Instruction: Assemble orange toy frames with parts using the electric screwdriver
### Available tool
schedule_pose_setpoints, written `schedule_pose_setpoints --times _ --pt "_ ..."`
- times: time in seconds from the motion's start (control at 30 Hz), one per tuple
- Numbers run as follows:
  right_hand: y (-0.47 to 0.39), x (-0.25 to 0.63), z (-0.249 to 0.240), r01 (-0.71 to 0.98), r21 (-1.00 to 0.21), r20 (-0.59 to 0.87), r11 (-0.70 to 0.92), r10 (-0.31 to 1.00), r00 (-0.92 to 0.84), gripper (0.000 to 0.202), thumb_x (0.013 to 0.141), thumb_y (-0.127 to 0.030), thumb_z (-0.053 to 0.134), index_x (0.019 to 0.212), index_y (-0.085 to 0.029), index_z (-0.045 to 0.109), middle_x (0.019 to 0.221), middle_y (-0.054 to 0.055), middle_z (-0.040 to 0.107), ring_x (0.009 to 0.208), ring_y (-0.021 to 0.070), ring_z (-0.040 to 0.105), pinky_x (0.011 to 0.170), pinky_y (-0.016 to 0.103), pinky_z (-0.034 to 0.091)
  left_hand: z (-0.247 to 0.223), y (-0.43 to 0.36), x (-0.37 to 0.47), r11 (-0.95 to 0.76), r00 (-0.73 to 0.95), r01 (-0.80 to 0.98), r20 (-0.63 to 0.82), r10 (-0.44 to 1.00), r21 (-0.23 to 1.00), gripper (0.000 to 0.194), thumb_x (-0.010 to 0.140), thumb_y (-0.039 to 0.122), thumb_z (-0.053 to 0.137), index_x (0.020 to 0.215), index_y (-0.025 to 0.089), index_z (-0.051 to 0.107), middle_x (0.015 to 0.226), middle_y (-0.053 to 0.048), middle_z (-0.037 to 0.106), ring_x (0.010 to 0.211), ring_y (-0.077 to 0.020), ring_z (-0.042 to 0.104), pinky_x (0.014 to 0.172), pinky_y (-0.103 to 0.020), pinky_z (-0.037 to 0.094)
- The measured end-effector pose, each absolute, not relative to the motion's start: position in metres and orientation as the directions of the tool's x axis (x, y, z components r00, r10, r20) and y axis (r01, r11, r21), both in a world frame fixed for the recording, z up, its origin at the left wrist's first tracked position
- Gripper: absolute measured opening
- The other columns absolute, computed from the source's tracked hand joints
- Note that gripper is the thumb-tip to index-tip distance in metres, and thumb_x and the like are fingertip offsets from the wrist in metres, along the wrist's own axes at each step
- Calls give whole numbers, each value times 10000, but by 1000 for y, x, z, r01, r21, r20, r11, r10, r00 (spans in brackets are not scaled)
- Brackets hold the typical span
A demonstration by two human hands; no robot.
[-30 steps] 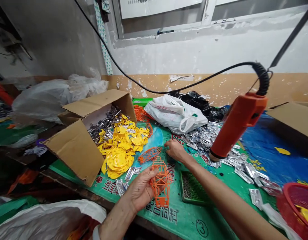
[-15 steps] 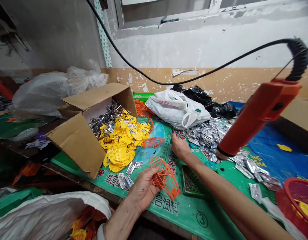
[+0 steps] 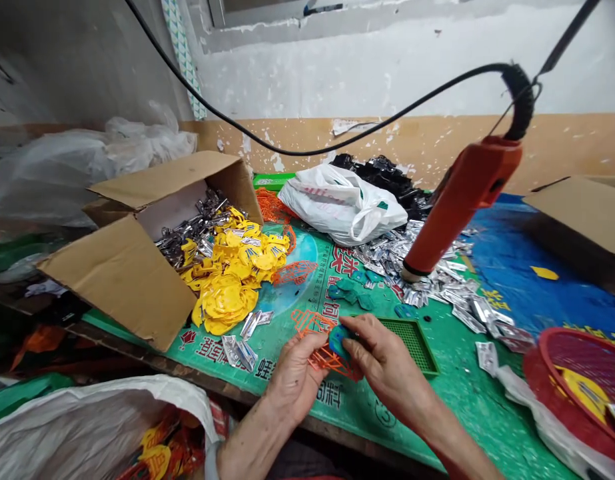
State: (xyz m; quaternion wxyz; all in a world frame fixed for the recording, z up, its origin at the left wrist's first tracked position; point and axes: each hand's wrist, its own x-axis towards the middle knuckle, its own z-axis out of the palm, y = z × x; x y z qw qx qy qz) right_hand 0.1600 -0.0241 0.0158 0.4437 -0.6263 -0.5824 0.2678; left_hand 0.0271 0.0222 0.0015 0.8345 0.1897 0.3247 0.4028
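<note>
My left hand grips an orange openwork plastic frame between thumb and fingers, low over the table's front part. Against that frame, my right hand pinches a small teal-green plastic piece. The fingers partly cover both parts. Behind my hands lies a little heap of similar green pieces. Another orange mesh part rests farther back. A green tray with a gridded bottom stands just beyond my right hand. Above the silver parts hangs a red electric screwdriver on a black cable.
At left, a cardboard box lies on its side, spilling yellow plastic parts and dark metallic ones. A white plastic bag and silver pieces cover the back. A red basket stands right. An open white sack sits at front left.
My right hand has come back from the green heap to my left hand, bringing a green piece onto the orange frame. The view has shifted, and the green tray is now uncovered.
</note>
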Motion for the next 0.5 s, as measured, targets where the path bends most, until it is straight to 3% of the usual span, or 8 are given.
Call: schedule_pose_setpoints --times 0.2,0.37,0.5 --pt "-36 158 12 643 -755 237 131 968 82 389 697 -131 681 1077 -202 632 922 68 576 778 188 594 666 318 537 -2 11 34 601 430 -523 -422 798 604 222 631 169 756 839 129 687 788 -25 683 654 -118 590 547 -207 469" --pt "-45 157 -2 728 -672 322 139 940 117 495 754 -119 612 1227 -235 524 979 82 530 771 187 603 641 322 559 2 6 33 599 428 -458 -428 796 657 233 645 220 738 866 155 707 869 -33 700 749 -143 609 616 -220 476" --pt "-52 162 -11 802 -554 433 224 900 47 586 793 -142 578 1340 -231 387 942 85 502 768 201 586 604 329 566 6 5 30 619 480 -393 -423 769 680 223 646 271 752 832 152 717 872 -46 697 761 -155 607 625 -242 484"
